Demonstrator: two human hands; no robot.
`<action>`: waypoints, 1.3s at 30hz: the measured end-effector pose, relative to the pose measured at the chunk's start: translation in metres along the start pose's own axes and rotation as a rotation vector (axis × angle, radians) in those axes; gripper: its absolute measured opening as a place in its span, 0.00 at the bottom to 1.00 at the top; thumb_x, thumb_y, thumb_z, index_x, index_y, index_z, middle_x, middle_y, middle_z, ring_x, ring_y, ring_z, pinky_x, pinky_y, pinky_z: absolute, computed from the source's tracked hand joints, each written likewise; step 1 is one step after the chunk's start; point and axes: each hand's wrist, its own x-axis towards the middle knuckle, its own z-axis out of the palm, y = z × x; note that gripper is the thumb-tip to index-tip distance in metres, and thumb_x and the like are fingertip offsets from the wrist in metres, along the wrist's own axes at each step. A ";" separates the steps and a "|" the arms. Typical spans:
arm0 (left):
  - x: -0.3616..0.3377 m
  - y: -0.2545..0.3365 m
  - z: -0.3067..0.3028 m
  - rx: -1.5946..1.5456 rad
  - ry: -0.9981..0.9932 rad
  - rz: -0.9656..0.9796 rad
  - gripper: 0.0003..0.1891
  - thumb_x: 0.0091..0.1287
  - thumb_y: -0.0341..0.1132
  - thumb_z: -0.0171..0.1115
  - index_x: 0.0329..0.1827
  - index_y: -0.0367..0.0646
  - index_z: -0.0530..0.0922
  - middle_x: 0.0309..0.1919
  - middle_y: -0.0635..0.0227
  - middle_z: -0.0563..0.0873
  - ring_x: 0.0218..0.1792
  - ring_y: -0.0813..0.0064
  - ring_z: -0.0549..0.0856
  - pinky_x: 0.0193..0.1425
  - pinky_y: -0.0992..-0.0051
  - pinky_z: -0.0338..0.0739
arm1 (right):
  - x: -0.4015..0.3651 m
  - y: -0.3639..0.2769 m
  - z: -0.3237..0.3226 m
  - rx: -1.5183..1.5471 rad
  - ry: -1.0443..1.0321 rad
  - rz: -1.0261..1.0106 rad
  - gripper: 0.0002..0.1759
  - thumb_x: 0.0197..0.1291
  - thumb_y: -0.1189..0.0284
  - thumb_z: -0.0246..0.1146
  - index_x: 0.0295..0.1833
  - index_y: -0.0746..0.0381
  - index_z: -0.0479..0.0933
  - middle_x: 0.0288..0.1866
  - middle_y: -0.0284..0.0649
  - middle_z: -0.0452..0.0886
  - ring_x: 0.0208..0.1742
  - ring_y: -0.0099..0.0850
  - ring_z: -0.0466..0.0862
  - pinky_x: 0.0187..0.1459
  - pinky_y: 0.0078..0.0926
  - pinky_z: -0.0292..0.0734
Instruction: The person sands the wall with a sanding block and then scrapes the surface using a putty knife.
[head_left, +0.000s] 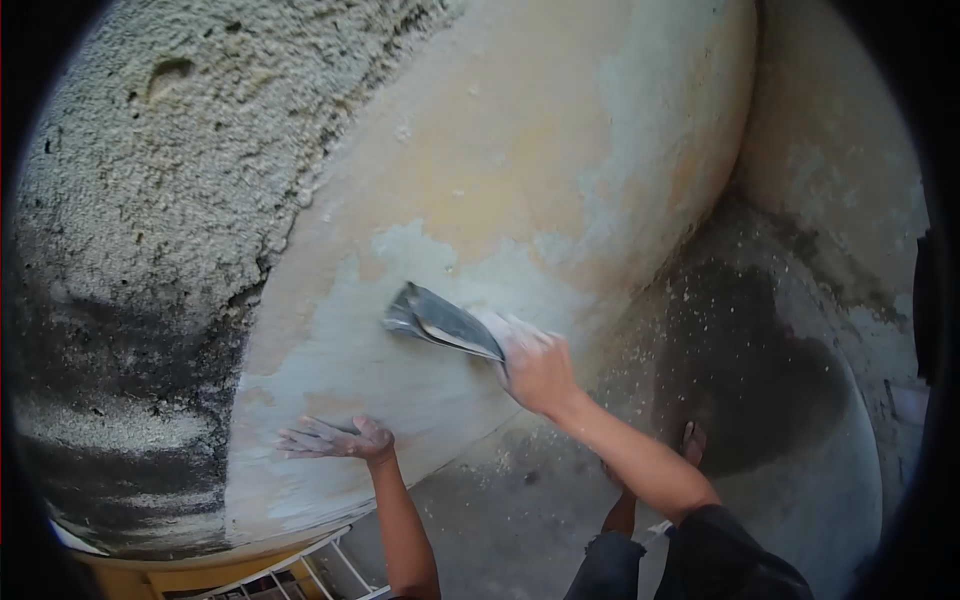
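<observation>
My right hand (535, 365) is closed round the near end of a dark, folded sheet (445, 322), whose far end lies on or just over the pale, patchy wall (500, 190). White dust coats the knuckles. Lower left, my left hand (338, 438) is spread with fingers pointing left, palm dusty, holding nothing; whether it touches the wall I cannot tell. Peach and pale blue-green patches show on the smooth surface around both hands.
Rough, pitted plaster (190, 150) borders the smooth wall on the left, dark lower down. A white metal rack (310, 570) stands at the bottom. The grey floor (520, 510) has a dark wet patch (745, 370) and scattered flecks. A bare foot (693, 442) shows there.
</observation>
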 end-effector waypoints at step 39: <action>0.002 -0.008 0.012 -0.002 0.100 0.059 0.38 0.76 0.54 0.42 0.85 0.44 0.55 0.83 0.41 0.49 0.83 0.36 0.43 0.80 0.35 0.27 | -0.023 -0.016 0.010 0.093 -0.058 -0.021 0.37 0.53 0.71 0.71 0.72 0.53 0.73 0.41 0.41 0.85 0.37 0.41 0.88 0.35 0.38 0.83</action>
